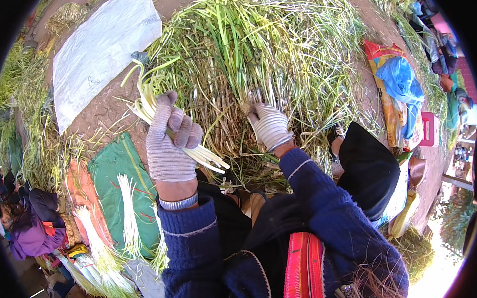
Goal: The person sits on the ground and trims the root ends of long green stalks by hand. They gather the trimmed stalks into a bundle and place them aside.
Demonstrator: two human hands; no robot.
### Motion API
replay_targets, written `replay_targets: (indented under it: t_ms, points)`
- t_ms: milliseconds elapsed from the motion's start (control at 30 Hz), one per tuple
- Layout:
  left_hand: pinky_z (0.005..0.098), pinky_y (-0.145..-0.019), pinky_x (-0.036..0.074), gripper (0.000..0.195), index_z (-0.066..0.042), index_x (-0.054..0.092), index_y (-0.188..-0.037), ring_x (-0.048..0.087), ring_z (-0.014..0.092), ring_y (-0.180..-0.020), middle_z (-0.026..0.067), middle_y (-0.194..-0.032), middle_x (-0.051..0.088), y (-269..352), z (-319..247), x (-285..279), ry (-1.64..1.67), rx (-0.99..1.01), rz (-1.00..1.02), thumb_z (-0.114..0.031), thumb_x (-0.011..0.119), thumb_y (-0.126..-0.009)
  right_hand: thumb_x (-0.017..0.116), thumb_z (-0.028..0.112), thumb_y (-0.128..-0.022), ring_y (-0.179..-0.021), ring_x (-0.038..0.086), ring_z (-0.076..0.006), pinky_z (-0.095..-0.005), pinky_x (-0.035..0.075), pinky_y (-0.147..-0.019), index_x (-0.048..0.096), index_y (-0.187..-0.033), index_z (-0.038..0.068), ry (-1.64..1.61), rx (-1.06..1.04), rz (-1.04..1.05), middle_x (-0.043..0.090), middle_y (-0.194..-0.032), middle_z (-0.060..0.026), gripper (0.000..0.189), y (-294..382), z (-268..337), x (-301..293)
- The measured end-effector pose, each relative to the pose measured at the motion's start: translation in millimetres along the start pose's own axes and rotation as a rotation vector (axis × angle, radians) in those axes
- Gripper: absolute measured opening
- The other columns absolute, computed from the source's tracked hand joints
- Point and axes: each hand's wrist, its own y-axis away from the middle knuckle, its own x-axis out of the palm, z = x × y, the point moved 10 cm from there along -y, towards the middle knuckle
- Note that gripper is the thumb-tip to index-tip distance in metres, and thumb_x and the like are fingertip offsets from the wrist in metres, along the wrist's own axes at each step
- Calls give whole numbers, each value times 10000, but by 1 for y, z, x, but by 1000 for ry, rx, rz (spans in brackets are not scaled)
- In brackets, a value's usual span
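My left hand (173, 142), in a pale ribbed knit glove, is closed around a small bunch of cleaned white-and-yellow stalks (206, 157). Their pale ends point down to the right, and their limp tops stick out above my fist. My right hand (269, 124), gloved the same way, reaches into a large heap of long green, onion-like stalks (221, 88). Its thumb and fingers pinch near the lower ends of some upright stalks; the fingertips are partly hidden among them. The heap's outer leaves look dry and yellowed.
At left, tied white bundles (128, 212) lie on a green sack (110, 163) and an orange sack (83, 186). A white sheet (103, 51) covers soil beyond. At right are a blue plastic bag (401, 82) and a pink container (429, 129). Other people (39, 224) sit at the edges.
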Motion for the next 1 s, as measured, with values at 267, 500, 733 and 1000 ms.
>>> replay_targets:
  t_ms: [267,500,733,1000]
  points:
    - [239,-391,278,225,-63,621,-1126,321,37,-409,-73,-640,487,6,4,1,-47,-9,-73,-263,609,-1022,698,311,-868,-998,676,-414,-471,547,-886,618,-1188,-21,9,177,144,693,-1099,-267,468,-9,-8,20]
    - [257,-401,285,225,-77,617,-1104,348,60,-403,-65,-614,483,10,10,6,-92,-34,-76,-268,654,-992,684,87,-928,-769,710,-232,-346,623,-681,593,-1212,24,-2006,5,257,710,-985,-138,304,36,-23,-26]
    - [242,-403,272,219,-59,621,-1109,323,45,-412,-76,-615,476,10,23,9,-137,-54,-101,-252,634,-1007,668,229,-977,-489,578,-149,-291,471,-402,664,-1103,74,-1396,495,-71,637,-706,-26,200,34,-91,22]
    - [281,-401,287,238,-60,641,-1069,387,89,-380,-41,-587,505,2,41,4,-168,-108,-130,-247,717,-943,672,210,-976,-593,596,-81,-244,472,-428,673,-1217,90,-1673,364,-223,703,-853,-13,269,49,-89,-2]
